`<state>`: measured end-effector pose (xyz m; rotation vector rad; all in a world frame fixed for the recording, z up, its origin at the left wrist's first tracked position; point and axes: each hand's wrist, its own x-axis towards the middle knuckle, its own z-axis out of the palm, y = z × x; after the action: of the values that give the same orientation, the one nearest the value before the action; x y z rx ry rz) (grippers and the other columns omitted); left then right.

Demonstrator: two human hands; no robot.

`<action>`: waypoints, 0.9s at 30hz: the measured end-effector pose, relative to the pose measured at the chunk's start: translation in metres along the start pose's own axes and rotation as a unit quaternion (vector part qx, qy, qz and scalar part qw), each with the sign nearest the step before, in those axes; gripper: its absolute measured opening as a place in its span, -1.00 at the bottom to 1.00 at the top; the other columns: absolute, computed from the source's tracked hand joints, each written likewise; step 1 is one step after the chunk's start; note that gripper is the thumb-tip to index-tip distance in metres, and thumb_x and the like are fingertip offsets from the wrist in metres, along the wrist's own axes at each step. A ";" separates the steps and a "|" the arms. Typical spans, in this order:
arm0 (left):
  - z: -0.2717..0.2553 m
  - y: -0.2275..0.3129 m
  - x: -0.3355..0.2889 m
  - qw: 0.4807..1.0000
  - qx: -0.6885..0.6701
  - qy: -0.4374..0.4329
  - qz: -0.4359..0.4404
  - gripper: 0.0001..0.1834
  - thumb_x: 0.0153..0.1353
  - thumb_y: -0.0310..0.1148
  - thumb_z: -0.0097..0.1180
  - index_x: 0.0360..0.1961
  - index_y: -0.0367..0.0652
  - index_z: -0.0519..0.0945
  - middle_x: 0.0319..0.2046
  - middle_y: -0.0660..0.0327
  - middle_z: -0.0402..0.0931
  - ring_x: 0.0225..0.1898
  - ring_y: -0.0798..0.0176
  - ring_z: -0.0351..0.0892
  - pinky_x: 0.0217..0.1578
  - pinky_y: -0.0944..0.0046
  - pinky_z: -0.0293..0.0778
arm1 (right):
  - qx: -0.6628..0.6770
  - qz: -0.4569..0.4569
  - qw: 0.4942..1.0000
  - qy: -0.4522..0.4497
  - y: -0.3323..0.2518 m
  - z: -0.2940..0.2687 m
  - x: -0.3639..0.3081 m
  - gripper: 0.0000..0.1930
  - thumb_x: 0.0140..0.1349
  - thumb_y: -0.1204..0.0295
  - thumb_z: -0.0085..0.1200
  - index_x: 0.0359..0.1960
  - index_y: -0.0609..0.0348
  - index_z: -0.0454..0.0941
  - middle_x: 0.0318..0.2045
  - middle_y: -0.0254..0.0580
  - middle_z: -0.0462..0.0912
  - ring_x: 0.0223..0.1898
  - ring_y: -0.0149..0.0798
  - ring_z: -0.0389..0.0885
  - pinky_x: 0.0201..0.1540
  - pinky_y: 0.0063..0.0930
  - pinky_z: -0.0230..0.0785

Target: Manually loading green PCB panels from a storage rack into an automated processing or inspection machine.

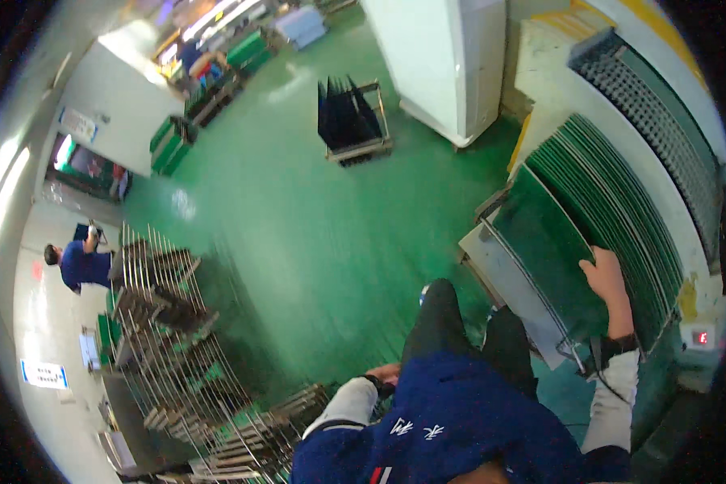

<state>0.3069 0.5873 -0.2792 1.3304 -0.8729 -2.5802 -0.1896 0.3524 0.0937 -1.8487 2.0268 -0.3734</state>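
Observation:
On my right, a metal rack [532, 278] holds several thin green panels [613, 202] standing on edge in a close row. My right hand [607, 278] grips the upper edge of the nearest green panel [540, 234], which leans apart from the row. A dark band with a cord circles my right wrist. My left hand [385, 375] hangs beside my waist, partly covered by my sleeve and blue shirt. Its fingers are too hidden to read.
A small rack of black panels [351, 121] stands on the green floor ahead, near a white cabinet [436, 60]. Tall wire racks [173, 323] fill the left. A person in blue [85, 262] stands beyond them. A grey machine with a roller-like bed [653, 121] lies at far right.

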 end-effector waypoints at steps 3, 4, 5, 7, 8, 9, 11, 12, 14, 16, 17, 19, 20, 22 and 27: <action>0.006 0.007 -0.024 0.990 -0.127 0.005 -0.066 -0.60 0.12 -0.24 -0.05 -0.03 -0.19 0.42 -0.11 0.24 0.46 -0.20 0.18 0.46 -0.15 0.18 0.35 | -0.024 -0.009 1.000 0.011 -0.004 -0.005 -0.003 -0.74 -0.07 0.36 0.08 -0.44 0.34 0.46 -0.45 0.16 0.51 -0.32 0.13 0.47 -0.26 -0.13 0.29; 0.008 0.009 -0.026 0.986 -0.153 0.003 -0.072 -0.61 0.13 -0.25 -0.05 -0.03 -0.18 0.41 -0.12 0.22 0.46 -0.20 0.18 0.46 -0.16 0.18 0.36 | -0.035 -0.007 0.999 0.013 -0.006 -0.007 -0.005 -0.74 -0.08 0.35 0.08 -0.46 0.34 0.46 -0.46 0.16 0.51 -0.32 0.13 0.46 -0.26 -0.12 0.29; 0.012 0.014 -0.032 0.994 -0.103 0.017 -0.032 -0.62 0.14 -0.25 -0.06 -0.04 -0.20 0.42 -0.16 0.20 0.48 -0.24 0.20 0.47 -0.22 0.21 0.38 | -0.027 -0.007 0.999 0.015 -0.003 -0.007 -0.006 -0.74 -0.09 0.34 0.09 -0.47 0.34 0.46 -0.45 0.16 0.50 -0.32 0.14 0.46 -0.25 -0.12 0.29; 0.018 0.015 -0.047 0.998 -0.010 0.040 0.048 -0.64 0.15 -0.26 -0.07 -0.07 -0.23 0.43 -0.26 0.17 0.51 -0.33 0.24 0.50 -0.32 0.26 0.43 | -0.017 -0.010 1.000 0.012 0.006 -0.001 -0.006 -0.73 -0.11 0.32 0.10 -0.50 0.33 0.47 -0.45 0.16 0.50 -0.31 0.14 0.46 -0.24 -0.12 0.30; 0.021 0.017 -0.055 0.997 0.019 0.048 0.063 -0.64 0.15 -0.26 -0.07 -0.07 -0.23 0.43 -0.26 0.17 0.51 -0.34 0.24 0.50 -0.32 0.26 0.43 | -0.020 -0.010 1.000 0.019 0.008 0.002 -0.007 -0.73 -0.11 0.33 0.10 -0.50 0.34 0.47 -0.46 0.17 0.49 -0.32 0.14 0.45 -0.26 -0.12 0.29; 0.022 0.018 -0.057 0.996 0.033 0.052 0.067 -0.64 0.15 -0.26 -0.07 -0.07 -0.23 0.43 -0.27 0.17 0.51 -0.34 0.24 0.50 -0.33 0.26 0.43 | -0.027 -0.014 0.999 0.024 0.010 0.002 -0.008 -0.73 -0.12 0.33 0.11 -0.51 0.35 0.46 -0.47 0.18 0.49 -0.33 0.13 0.45 -0.27 -0.12 0.28; 0.025 0.020 -0.065 0.995 0.044 0.065 0.055 -0.64 0.15 -0.26 -0.07 -0.08 -0.23 0.43 -0.27 0.17 0.51 -0.35 0.24 0.49 -0.33 0.26 0.43 | -0.042 -0.035 0.998 0.032 0.013 -0.001 -0.008 -0.72 -0.13 0.32 0.11 -0.51 0.36 0.47 -0.48 0.19 0.48 -0.34 0.13 0.45 -0.29 -0.12 0.28; 0.025 0.023 -0.066 0.995 0.046 0.070 0.049 -0.65 0.15 -0.26 -0.07 -0.08 -0.23 0.43 -0.28 0.17 0.51 -0.35 0.24 0.49 -0.34 0.26 0.42 | -0.052 -0.052 0.997 0.037 0.016 -0.008 -0.010 -0.71 -0.14 0.31 0.11 -0.50 0.35 0.47 -0.48 0.19 0.48 -0.33 0.13 0.45 -0.29 -0.12 0.28; 0.021 0.023 -0.065 0.995 0.042 0.087 0.037 -0.65 0.15 -0.26 -0.07 -0.09 -0.23 0.43 -0.28 0.17 0.51 -0.36 0.25 0.49 -0.34 0.26 0.42 | -0.069 -0.069 0.994 0.049 0.017 -0.022 -0.015 -0.70 -0.15 0.29 0.11 -0.50 0.34 0.48 -0.49 0.18 0.48 -0.34 0.12 0.46 -0.29 -0.13 0.29; 0.014 0.024 -0.064 0.993 0.031 0.108 0.027 -0.65 0.15 -0.26 -0.07 -0.09 -0.23 0.43 -0.29 0.17 0.51 -0.36 0.25 0.49 -0.35 0.27 0.42 | -0.068 -0.084 0.993 0.041 -0.005 -0.049 -0.015 -0.70 -0.16 0.28 0.09 -0.52 0.33 0.48 -0.51 0.18 0.48 -0.36 0.12 0.46 -0.30 -0.13 0.29; 0.010 0.028 -0.059 0.993 0.029 0.113 0.020 -0.65 0.15 -0.26 -0.06 -0.10 -0.23 0.43 -0.29 0.17 0.51 -0.37 0.25 0.49 -0.36 0.27 0.42 | -0.097 -0.084 0.991 0.030 -0.013 -0.066 -0.014 -0.70 -0.15 0.28 0.09 -0.50 0.32 0.50 -0.48 0.15 0.51 -0.36 0.11 0.49 -0.29 -0.12 0.34; 0.001 0.046 -0.050 0.992 0.029 0.122 0.006 -0.66 0.15 -0.26 -0.06 -0.10 -0.23 0.43 -0.30 0.17 0.51 -0.37 0.25 0.49 -0.36 0.27 0.42 | -0.116 -0.097 0.988 0.028 -0.018 -0.096 -0.012 -0.67 -0.16 0.27 0.12 -0.49 0.36 0.49 -0.50 0.17 0.50 -0.37 0.13 0.48 -0.31 -0.11 0.32; -0.001 0.055 -0.045 0.991 0.033 0.127 0.003 -0.66 0.14 -0.26 -0.06 -0.11 -0.23 0.43 -0.30 0.17 0.51 -0.38 0.25 0.49 -0.37 0.27 0.41 | -0.119 -0.126 0.984 0.030 -0.017 -0.105 -0.012 -0.65 -0.13 0.25 0.12 -0.48 0.37 0.49 -0.51 0.17 0.50 -0.37 0.14 0.48 -0.31 -0.11 0.31; -0.006 0.077 -0.032 0.991 0.045 0.126 0.000 -0.66 0.14 -0.26 -0.06 -0.11 -0.23 0.43 -0.31 0.17 0.51 -0.38 0.25 0.48 -0.37 0.27 0.41 | -0.107 -0.070 0.992 0.017 -0.031 -0.125 -0.023 -0.65 -0.10 0.23 0.12 -0.47 0.36 0.49 -0.51 0.17 0.50 -0.36 0.14 0.48 -0.30 -0.12 0.31; -0.011 0.128 -0.006 0.991 0.075 0.114 -0.006 -0.67 0.14 -0.26 -0.06 -0.13 -0.24 0.44 -0.32 0.17 0.51 -0.40 0.26 0.48 -0.39 0.27 0.40 | -0.084 -0.052 0.993 0.059 -0.039 -0.162 -0.036 -0.65 -0.08 0.22 0.10 -0.46 0.35 0.49 -0.51 0.16 0.50 -0.38 0.08 0.50 -0.29 -0.14 0.31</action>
<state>0.2992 0.4781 -0.2108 1.6348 -1.0338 -2.3482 -0.2238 0.3755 0.2593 -2.0855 2.1006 -0.3587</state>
